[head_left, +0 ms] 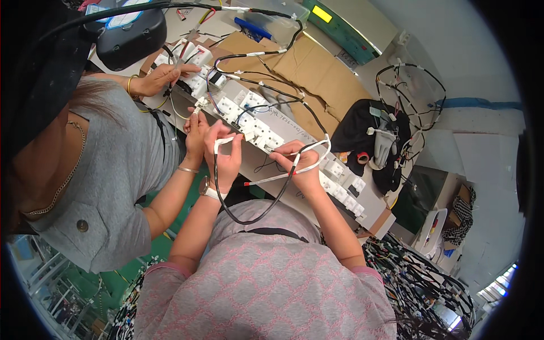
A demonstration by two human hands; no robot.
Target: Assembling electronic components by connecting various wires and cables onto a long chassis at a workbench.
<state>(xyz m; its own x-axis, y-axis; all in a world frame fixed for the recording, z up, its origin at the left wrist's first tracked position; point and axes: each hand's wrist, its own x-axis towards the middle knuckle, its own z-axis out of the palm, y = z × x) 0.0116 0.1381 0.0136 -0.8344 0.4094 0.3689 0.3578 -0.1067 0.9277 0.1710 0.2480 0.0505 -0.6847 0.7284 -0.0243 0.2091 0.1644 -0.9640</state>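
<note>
My left hand (228, 161) is closed on a white-taped end of a wire harness (253, 220), whose black part loops down in front of me and up to the right. My right hand (303, 167) reaches to a row of white connector blocks (259, 135), thumb and forefinger pinched at its edge. What lies between those fingertips is too small to make out; a thin black wire hangs beside them. White and red-marked harness branches cross over the right hand. At left a co-worker's hand (195, 136) holds a small white connector (200, 103); the other (156, 82) touches wires.
Brown cardboard (320, 73) lies behind the blocks, with harness strands across it. A green box with a lit display (334, 25) stands at the back. Right of it are a black cloth (357, 127), a grey glove (384, 148) and a tape roll (362, 158). Many harnesses (419, 277) hang lower right.
</note>
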